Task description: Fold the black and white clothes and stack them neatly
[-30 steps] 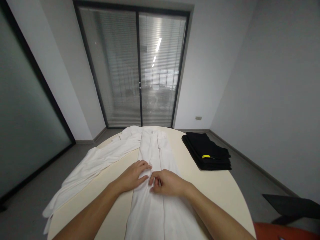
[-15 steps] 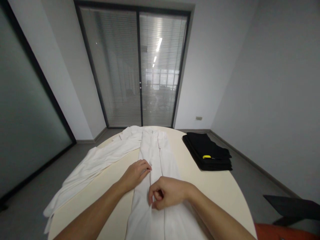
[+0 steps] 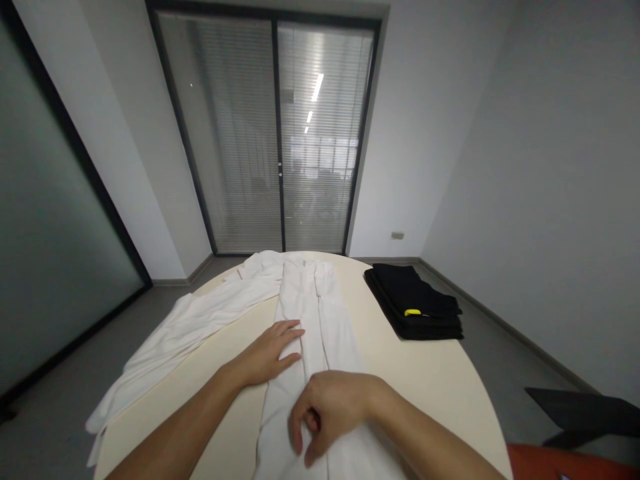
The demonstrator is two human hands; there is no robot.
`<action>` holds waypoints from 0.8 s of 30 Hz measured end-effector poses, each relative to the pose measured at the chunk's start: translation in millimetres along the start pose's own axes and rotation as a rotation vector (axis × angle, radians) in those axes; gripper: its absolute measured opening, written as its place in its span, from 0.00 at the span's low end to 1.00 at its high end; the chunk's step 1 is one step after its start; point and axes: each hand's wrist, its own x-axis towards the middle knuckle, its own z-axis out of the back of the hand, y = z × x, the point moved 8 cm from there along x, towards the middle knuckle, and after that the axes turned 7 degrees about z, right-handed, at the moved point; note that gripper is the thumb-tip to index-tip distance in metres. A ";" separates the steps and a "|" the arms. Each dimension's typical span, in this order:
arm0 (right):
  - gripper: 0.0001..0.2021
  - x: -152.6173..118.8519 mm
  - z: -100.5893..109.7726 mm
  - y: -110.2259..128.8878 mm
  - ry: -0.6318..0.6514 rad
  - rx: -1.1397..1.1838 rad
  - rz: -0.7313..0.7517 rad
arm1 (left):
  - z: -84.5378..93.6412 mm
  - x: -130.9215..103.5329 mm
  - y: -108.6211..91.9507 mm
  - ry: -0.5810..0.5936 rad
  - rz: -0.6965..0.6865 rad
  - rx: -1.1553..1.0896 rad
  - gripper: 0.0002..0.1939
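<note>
White trousers [image 3: 345,333] lie lengthwise on the round cream table, the waist at the far end and long seams running toward me. My left hand [image 3: 273,350] rests on their left side, fingers spread and thumb apart. Closer to me, my right hand [image 3: 333,407] is over the lower part of the trousers. Its fingers are bent downward, with a gap between thumb and forefinger and no cloth visible in it. Whether its fingertips touch the fabric I cannot tell.
Another white garment [image 3: 195,320] stretches along the table's left edge and hangs over it. A stack of folded black clothes [image 3: 425,290] with a small yellow item [image 3: 413,312] on top sits at the right. The cream table [image 3: 430,387] has a rounded edge; an orange-red surface [image 3: 560,463] shows lower right.
My left hand has spread its fingers from a closed pinch on the cloth. My right hand has moved slightly toward me, and its thumb and forefinger have parted.
</note>
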 end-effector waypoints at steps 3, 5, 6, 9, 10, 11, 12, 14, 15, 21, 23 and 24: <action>0.11 4.5 -3.5 10.1 -0.004 -0.076 0.026 | -0.2 0.6 0.5 0.005 -0.002 0.005 0.25; 0.12 2.3 -5.9 11.3 0.037 -0.006 0.004 | -0.5 0.8 1.1 0.014 0.010 0.020 0.25; 0.13 -0.1 -6.4 11.6 0.061 0.049 -0.004 | -0.4 0.7 1.2 0.017 0.015 0.026 0.25; 0.15 -8.2 -1.3 10.8 0.075 0.140 -0.020 | 0.9 -0.2 0.0 0.021 0.018 0.035 0.26; 0.16 -9.9 1.0 9.2 0.067 0.138 -0.034 | 1.4 -0.7 -0.8 0.022 0.016 0.038 0.26; 0.17 -10.8 2.1 7.2 0.065 0.133 -0.055 | 1.8 -1.3 -1.6 0.025 0.013 0.041 0.27; 0.19 -10.7 1.5 5.3 0.071 0.133 -0.074 | 2.2 -2.0 -2.4 0.028 0.010 0.046 0.28; 0.22 -7.8 -4.4 3.4 0.110 0.144 -0.097 | 3.0 -3.1 -4.4 0.033 0.000 0.051 0.31; 0.21 -5.8 -8.6 3.2 0.135 0.142 -0.100 | 3.4 -3.5 -5.6 0.034 -0.006 0.052 0.31; 0.17 -8.3 -15.9 2.4 0.203 0.166 -0.057 | 6.7 -2.9 -21.8 0.032 -0.082 0.066 0.23; 0.16 -16.4 -0.7 -4.6 0.110 0.151 -0.059 | 6.5 -2.3 -29.6 0.043 -0.116 0.048 0.17; 0.15 -21.1 8.4 -10.3 0.056 0.122 -0.073 | 6.2 -2.0 -33.2 0.048 -0.131 0.033 0.15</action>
